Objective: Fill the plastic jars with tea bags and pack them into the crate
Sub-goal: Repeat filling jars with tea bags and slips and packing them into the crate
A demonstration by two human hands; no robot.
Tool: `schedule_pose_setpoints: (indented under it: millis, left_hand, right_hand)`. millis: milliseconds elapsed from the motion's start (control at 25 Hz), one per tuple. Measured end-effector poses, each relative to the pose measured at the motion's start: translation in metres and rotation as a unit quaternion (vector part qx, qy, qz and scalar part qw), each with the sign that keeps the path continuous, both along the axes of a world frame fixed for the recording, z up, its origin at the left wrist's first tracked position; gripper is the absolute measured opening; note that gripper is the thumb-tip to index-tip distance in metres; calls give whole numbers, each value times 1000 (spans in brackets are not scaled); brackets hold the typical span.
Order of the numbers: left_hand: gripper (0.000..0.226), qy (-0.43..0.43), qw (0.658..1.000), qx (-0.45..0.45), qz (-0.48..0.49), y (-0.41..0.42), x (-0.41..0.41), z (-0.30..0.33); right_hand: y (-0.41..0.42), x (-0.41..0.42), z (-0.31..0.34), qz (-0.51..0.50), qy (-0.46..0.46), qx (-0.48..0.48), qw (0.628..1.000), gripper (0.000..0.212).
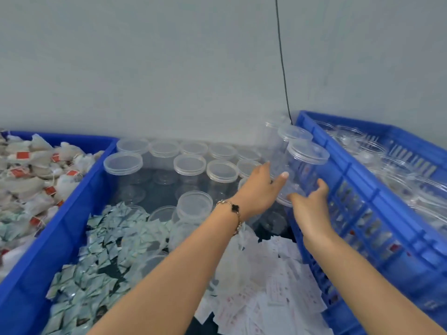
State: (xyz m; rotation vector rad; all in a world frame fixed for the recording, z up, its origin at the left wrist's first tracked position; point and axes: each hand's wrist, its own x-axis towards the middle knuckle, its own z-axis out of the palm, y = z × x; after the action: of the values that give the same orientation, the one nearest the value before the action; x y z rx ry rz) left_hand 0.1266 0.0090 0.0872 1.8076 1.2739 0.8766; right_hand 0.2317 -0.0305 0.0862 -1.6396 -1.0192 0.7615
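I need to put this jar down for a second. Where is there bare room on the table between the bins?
Little is bare. One dark patch lies between the lidded jars, the slatted blue crate and the white paper slips. Smaller dark gaps show among the jars. The small sachets crowd the near left; the crate's top layer looks full.

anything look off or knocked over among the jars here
One clear jar is tilted, not upright like the lidded jars in the bin. It leans by the blue crate wall, held between the left hand and right hand. That looks like handling rather than a spill.
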Motion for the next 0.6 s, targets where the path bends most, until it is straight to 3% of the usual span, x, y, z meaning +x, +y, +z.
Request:
schedule_pose_setpoints:
  millis: [360,600]
  left_hand:
    - [103,-70,997,-27,32,35,41,-12]
    - [120,-49,998,-6,32,50,51,-18]
  right_hand:
    - [29,34,-9,17,-8,9,1000,79]
    - [40,32,-25,-5,9,40,999,78]
